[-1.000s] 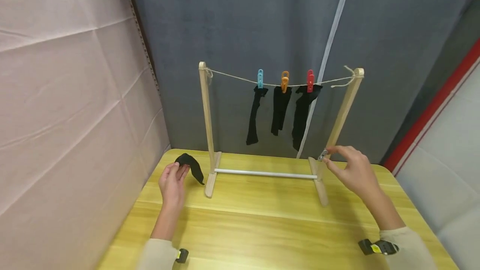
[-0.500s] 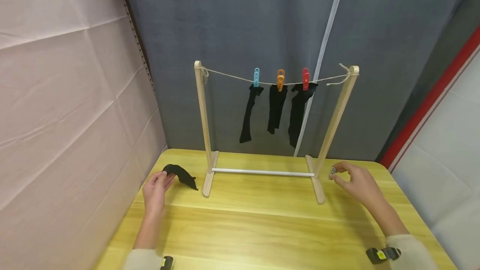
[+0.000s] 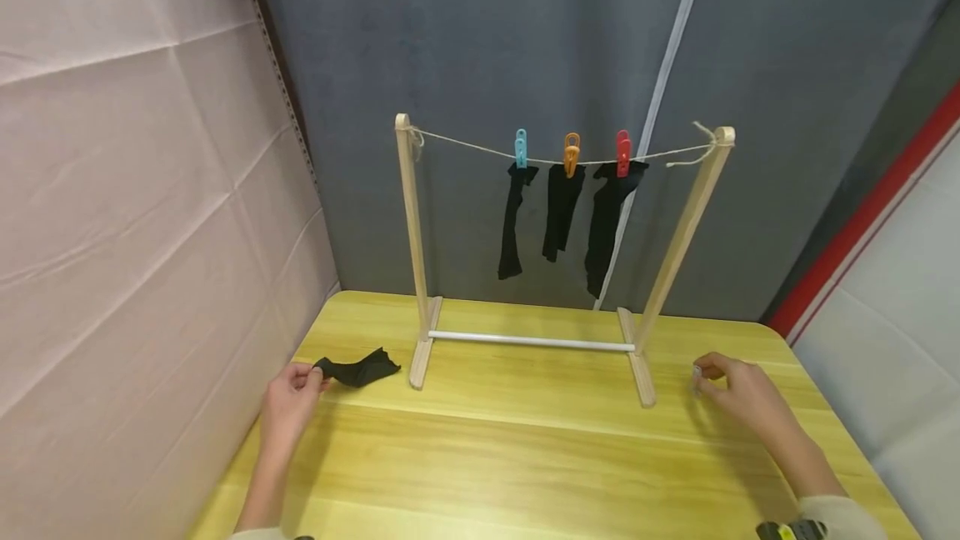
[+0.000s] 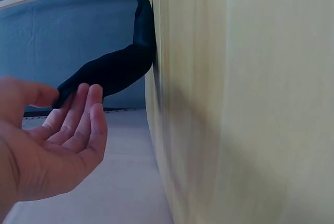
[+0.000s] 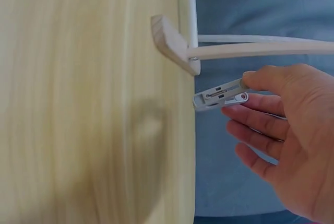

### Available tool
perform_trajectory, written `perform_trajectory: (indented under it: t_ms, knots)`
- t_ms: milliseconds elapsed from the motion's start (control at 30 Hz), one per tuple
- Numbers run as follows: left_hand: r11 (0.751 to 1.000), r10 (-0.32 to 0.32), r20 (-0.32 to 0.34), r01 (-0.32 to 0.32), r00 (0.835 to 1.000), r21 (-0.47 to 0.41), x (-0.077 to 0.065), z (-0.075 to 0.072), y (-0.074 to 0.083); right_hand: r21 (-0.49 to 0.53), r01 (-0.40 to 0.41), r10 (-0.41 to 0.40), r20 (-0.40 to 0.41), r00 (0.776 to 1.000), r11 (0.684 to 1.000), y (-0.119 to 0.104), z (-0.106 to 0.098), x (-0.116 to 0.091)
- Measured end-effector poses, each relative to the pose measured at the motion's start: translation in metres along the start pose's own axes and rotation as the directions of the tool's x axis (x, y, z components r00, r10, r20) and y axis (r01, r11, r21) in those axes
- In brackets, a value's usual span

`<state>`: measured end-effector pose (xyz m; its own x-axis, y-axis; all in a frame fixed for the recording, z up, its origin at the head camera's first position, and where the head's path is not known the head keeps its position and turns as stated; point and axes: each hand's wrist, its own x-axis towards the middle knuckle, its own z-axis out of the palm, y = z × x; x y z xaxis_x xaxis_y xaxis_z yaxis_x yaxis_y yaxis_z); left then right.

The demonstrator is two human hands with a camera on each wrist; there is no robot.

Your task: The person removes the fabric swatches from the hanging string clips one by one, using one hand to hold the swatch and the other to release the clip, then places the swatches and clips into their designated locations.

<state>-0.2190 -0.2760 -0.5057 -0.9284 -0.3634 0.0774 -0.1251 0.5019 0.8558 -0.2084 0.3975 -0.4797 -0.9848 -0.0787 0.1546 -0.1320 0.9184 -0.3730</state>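
At the left of the table, my left hand (image 3: 287, 405) pinches one end of a black sock (image 3: 360, 370) between thumb and fingers. In the left wrist view the sock (image 4: 117, 70) sags from the fingertips, and its bend and far end lie against the tabletop. Over the right side, my right hand (image 3: 750, 397) holds a grey clothespin (image 5: 216, 95) by its handle ends, thumb on one and fingers on the other. Its tip points down toward the table. Three black socks hang from the string, under a blue clothespin (image 3: 521, 148), an orange clothespin (image 3: 572, 155) and a red clothespin (image 3: 623, 153).
Between the hands stands a wooden rack, with a left post (image 3: 410, 215), a right post (image 3: 686, 223) and a white bottom bar (image 3: 532, 342). A string (image 3: 465, 143) joins the post tops. Grey curtain (image 3: 450, 40) hangs behind the yellow wooden table (image 3: 480, 457).
Both hands have moved outward, away from the rack, and lower toward the table. The sock in my left hand now stretches sideways instead of drooping. The head view has shifted slightly.
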Motion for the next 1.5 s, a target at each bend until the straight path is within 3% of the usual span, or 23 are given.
perform_trajectory:
  t_ms: [233, 367, 533, 700, 967, 1333, 1500]
  knots:
    - [0.969, 0.07, 0.024, -0.074, 0.997, 0.236, -0.004, -0.013, -0.008, -0.04, -0.016, 0.017, 0.034, 0.999, 0.999, 0.018, 0.005, -0.003]
    - [0.941, 0.066, 0.043, -0.076, 0.997, 0.33, -0.009, -0.019, -0.011, -0.103, -0.026, 0.035, 0.09, 0.995, 0.994, 0.026, 0.007, -0.005]
    - [0.913, 0.043, 0.119, -0.088, 0.992, 0.399, -0.011, -0.025, -0.013, -0.174, -0.066, 0.098, 0.18, 0.979, 0.983, 0.035, 0.007, -0.006]
    - [0.898, -0.009, 0.195, -0.078, 0.981, 0.434, -0.011, -0.024, -0.017, -0.176, -0.086, 0.125, 0.229, 0.965, 0.981, 0.04, 0.008, -0.009]
    - [0.898, -0.03, 0.211, -0.066, 0.977, 0.434, -0.012, -0.024, -0.019, -0.169, -0.079, 0.113, 0.199, 0.974, 0.982, 0.042, 0.016, -0.014]
    - [0.862, -0.049, 0.244, -0.083, 0.969, 0.501, -0.013, -0.025, -0.016, -0.165, -0.074, 0.108, 0.208, 0.972, 0.983, 0.042, 0.022, -0.013]
    - [0.847, -0.071, 0.247, -0.072, 0.966, 0.527, -0.012, -0.028, -0.015, -0.174, -0.104, 0.144, 0.239, 0.96, 0.979, 0.04, 0.02, -0.011]
